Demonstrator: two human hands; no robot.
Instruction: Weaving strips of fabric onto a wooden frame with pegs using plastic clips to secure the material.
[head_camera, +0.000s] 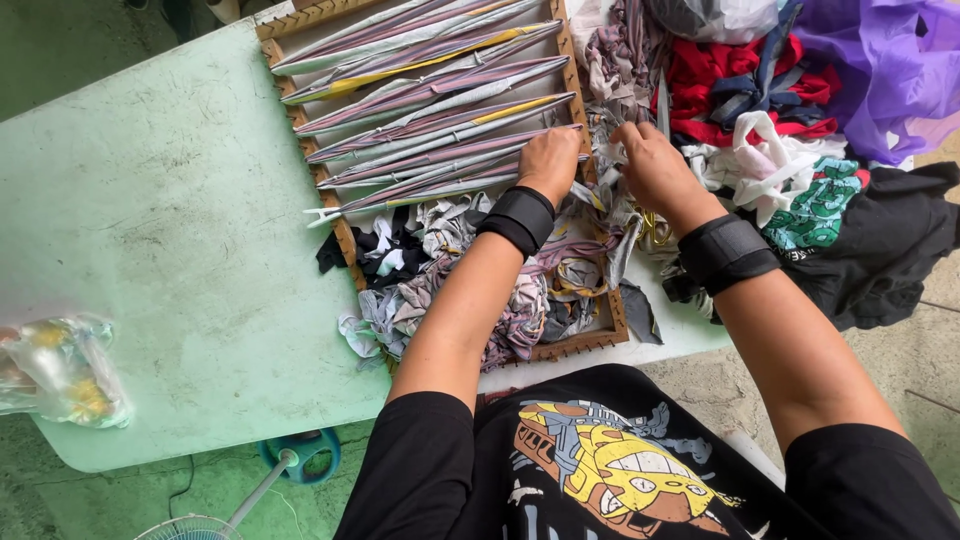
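A pale green table fills the left of the frame, with a wooden loom at upper centre. Stretched fabric strips cross its upper part; woven knots fill the lower part. The left hand presses curled fingers onto a strip at the loom's right edge. The right hand, just beside it, pinches a strip there. A rag pile lies upper right, and a plastic bag lower left.

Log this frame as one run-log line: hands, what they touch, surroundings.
left hand: on stretched fabric strips | right hand: pinching strip at wooden loom frame edge | scrap pile right | green table
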